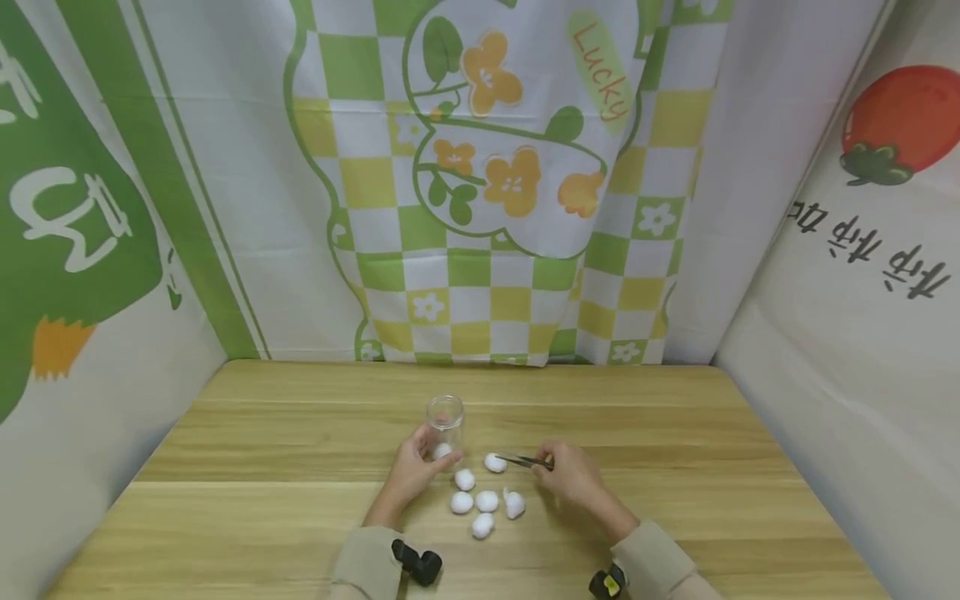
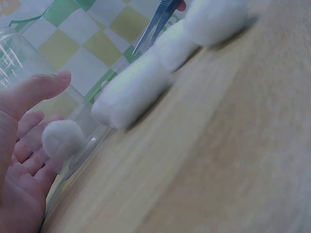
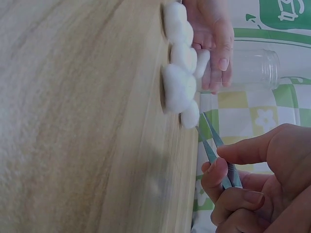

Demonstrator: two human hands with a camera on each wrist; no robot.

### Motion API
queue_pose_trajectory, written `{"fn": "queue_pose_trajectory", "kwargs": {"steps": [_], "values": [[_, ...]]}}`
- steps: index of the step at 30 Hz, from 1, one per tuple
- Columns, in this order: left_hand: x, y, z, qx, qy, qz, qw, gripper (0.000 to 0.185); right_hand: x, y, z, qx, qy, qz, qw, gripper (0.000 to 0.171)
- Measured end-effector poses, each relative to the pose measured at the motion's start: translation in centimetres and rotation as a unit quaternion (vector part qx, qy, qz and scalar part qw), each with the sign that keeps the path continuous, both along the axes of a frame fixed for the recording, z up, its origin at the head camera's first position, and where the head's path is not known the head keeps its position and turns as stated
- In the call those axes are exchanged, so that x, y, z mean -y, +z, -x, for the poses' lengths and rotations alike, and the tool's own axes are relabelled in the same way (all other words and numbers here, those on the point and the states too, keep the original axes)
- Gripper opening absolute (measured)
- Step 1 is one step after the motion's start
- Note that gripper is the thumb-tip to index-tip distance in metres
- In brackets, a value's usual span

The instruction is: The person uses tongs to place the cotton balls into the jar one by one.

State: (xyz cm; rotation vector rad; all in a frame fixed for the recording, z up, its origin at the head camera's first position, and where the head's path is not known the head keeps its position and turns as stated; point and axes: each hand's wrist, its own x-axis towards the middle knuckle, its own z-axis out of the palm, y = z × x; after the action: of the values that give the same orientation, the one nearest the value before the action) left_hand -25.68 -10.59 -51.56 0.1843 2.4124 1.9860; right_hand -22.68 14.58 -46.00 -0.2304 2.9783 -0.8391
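Observation:
My left hand (image 1: 415,465) holds a clear jar (image 1: 446,423) that stands upright on the table. Its thumb lies on the near side and the other fingers are behind. One cotton ball (image 2: 63,139) is inside, low in the jar. Between the thumb and fingers of my right hand (image 1: 573,475) is a pair of metal tweezers (image 3: 217,150). Their tips are apart and point at a cotton ball (image 1: 495,462) right of the jar; whether they touch it, I cannot tell. Several more cotton balls (image 1: 487,501) lie loose in front of the jar.
The wooden table (image 1: 300,433) reaches back to a hanging checked cloth (image 1: 480,292). Printed cloths also hang along the left and right sides. One cotton ball (image 1: 513,503) nearest the right hand has a wisp sticking up.

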Motion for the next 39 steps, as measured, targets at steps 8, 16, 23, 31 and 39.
{"fn": "queue_pose_trajectory", "kwargs": {"steps": [8, 16, 23, 31, 39], "values": [[-0.05, -0.16, 0.12, -0.002, 0.006, 0.001, 1.0, 0.065, 0.21, -0.18, -0.29, 0.001, -0.007, 0.0, 1.0, 0.007], [-0.09, -0.33, 0.25, -0.005, 0.009, -0.001, 0.9999, 0.061, 0.59, -0.54, -0.2, 0.001, -0.003, -0.01, 1.0, 0.005], [-0.11, -0.35, 0.15, -0.007, 0.008, -0.002, 0.9999, 0.06, 0.7, -0.74, -0.18, -0.007, 0.009, -0.022, 1.0, 0.005], [-0.14, -0.24, 0.06, -0.008, -0.002, -0.007, 0.9999, 0.06, 0.77, -0.46, -0.45, -0.029, 0.008, -0.024, 0.999, 0.006], [-0.07, -0.21, 0.07, -0.008, 0.003, -0.003, 1.0, 0.062, 0.69, 0.02, -0.37, -0.034, -0.004, -0.02, 0.999, 0.005]]}}
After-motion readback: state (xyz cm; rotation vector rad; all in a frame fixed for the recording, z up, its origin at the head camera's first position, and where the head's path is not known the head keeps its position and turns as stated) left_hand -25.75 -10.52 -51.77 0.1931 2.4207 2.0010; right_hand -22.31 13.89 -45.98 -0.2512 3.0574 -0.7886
